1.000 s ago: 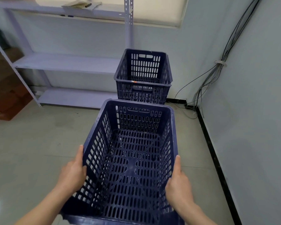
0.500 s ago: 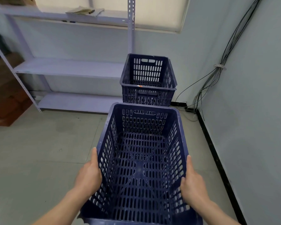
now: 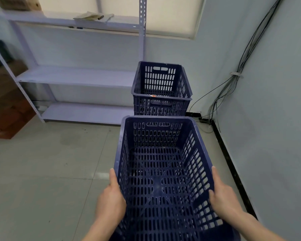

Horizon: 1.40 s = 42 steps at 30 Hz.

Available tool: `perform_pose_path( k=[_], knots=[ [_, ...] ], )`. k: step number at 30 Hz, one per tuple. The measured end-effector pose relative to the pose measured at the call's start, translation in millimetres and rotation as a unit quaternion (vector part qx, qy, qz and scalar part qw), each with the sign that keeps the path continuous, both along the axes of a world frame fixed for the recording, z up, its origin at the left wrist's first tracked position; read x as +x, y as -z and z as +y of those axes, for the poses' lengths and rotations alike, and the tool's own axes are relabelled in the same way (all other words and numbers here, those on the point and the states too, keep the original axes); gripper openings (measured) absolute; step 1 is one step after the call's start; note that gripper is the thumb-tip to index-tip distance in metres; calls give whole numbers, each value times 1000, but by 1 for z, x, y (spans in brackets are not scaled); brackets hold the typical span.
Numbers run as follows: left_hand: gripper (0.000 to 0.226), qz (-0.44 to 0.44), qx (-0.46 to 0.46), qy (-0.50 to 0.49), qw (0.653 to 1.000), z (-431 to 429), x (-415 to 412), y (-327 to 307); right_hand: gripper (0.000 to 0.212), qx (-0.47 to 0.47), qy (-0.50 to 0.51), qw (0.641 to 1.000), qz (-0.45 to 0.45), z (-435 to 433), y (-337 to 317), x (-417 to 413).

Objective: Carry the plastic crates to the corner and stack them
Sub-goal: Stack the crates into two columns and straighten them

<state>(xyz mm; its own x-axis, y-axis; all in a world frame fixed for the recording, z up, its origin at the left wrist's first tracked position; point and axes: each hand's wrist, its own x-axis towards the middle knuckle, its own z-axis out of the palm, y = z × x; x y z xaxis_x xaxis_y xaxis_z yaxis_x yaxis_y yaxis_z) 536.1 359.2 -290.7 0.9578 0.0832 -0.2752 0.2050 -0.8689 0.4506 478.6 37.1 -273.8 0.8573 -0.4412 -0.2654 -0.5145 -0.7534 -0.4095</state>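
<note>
I hold an empty dark blue slotted plastic crate [image 3: 161,167] out in front of me, above the floor. My left hand [image 3: 111,202] grips its left wall and my right hand [image 3: 222,200] grips its right wall. Straight ahead, near the room's corner, stands a stack of blue crates [image 3: 161,89], one nested in another, its top one open and empty. The held crate's far rim hides the base of that stack.
A white metal shelf unit [image 3: 73,75] runs along the back wall left of the stack. Cables [image 3: 233,79] hang down the right wall to the floor. Cardboard boxes [image 3: 5,108] sit at the far left. Grey tiled floor [image 3: 50,162] spreads to my left.
The view has shifted so the held crate and the stack sit further right in frame, and my hands have shifted right with the crate. The grip is unchanged.
</note>
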Motion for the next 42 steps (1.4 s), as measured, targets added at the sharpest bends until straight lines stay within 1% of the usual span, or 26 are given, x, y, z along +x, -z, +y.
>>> perform_pose_path(
  k=[10,23,26,29,33,40,42],
  knots=[
    [83,-26,-16,-11,999,-4,-13,-2,85,14,-7,1000,-12,-4,1,-10],
    [81,-21,-19,-3,1000,-7,-9,-8,84,24,-4,999,-28,-5,2,-14],
    [85,-7,-22,-1,1000,-5,-3,-3,85,31,4,999,-28,-5,-1,-8],
    [93,10,-1,3,1000,-4,-1,-1,84,39,17,999,-25,0,-5,-8],
    [96,1,8,20,1000,-1,6,-1,84,53,31,997,-38,3,-2,-10],
    [86,-24,22,55,998,-6,34,-5,79,66,60,994,-66,8,2,-11],
    [85,-33,25,62,997,-7,44,-3,80,55,66,995,-56,9,2,-10]
  ],
)
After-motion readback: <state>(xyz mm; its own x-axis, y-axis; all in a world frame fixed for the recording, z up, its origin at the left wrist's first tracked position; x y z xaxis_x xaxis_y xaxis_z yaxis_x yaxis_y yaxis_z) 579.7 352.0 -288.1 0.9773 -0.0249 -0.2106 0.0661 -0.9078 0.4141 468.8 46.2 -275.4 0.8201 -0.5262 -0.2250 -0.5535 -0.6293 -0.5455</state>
